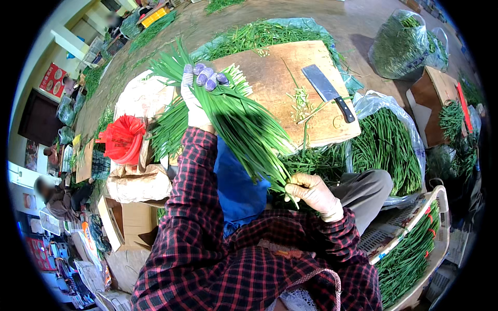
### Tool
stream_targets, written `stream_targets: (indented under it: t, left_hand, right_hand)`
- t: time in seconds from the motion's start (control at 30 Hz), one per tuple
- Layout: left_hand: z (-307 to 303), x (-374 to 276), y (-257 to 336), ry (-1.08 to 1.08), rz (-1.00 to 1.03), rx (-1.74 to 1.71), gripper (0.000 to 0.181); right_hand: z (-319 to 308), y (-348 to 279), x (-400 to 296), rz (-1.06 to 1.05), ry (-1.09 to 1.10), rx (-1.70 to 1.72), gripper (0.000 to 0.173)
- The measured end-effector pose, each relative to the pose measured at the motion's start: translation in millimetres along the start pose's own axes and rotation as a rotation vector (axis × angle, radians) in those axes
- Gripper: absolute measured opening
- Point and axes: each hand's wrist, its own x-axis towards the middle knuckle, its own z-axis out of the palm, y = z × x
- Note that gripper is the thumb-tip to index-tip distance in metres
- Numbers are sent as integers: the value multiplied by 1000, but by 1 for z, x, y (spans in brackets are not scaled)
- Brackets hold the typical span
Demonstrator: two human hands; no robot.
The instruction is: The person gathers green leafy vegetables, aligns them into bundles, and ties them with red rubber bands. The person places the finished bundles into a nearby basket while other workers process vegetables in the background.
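My left hand (pixel 202 83), in a white and purple work glove, is closed around a bunch of garlic chives (pixel 245 120) held above a wooden cutting board (pixel 268 89). The pale stem ends point down and right. My right hand (pixel 313 192), in a thin pale glove, pinches a few stems near the bunch's lower end. A cleaver with a black handle (pixel 321 82) lies on the board's right side beside cut stem pieces (pixel 301 104). More cut pale stems (pixel 238 79) show behind my left hand.
Red plastic strips (pixel 125 140) lie at left above a cardboard box (pixel 136 221). A clear bag of chives (pixel 385 147) stands right of the board, and a plastic basket (pixel 443 217) holds tied bunches at lower right. Loose greens (pixel 264 33) lie beyond the board. People sit far left.
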Motion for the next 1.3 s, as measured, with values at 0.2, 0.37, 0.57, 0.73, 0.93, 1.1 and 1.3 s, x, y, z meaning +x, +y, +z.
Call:
stream_targets:
  t: [0.2, 0.37, 0.57, 0.73, 0.93, 1.1, 1.3]
  left_hand:
    - [7, 2, 21, 92, 134, -25, 25]
    - [5, 10, 78, -55, 185, -40, 26]
    - [9, 4, 99, -152, 306, -18, 28]
    - [16, -9, 89, -179, 281, -10, 28]
    - [18, -14, 65, -174, 226, -27, 28]
    - [18, -9, 60, -188, 213, -36, 28]
    - [12, -8, 27, -185, 167, -66, 28]
  right_hand:
    - [-29, 35, -22, 38, 219, -443, 20]
    - [-51, 85, -22, 121, 435, -1082, 25]
    - [-36, 39, -18, -89, 402, -1385, 53]
    - [26, -47, 6, -481, 601, -1190, 52]
    - [56, -30, 51, -194, 66, -106, 32]
    - [7, 6, 5, -197, 207, -138, 26]
    - [19, -19, 60, -544, 533, -459, 42]
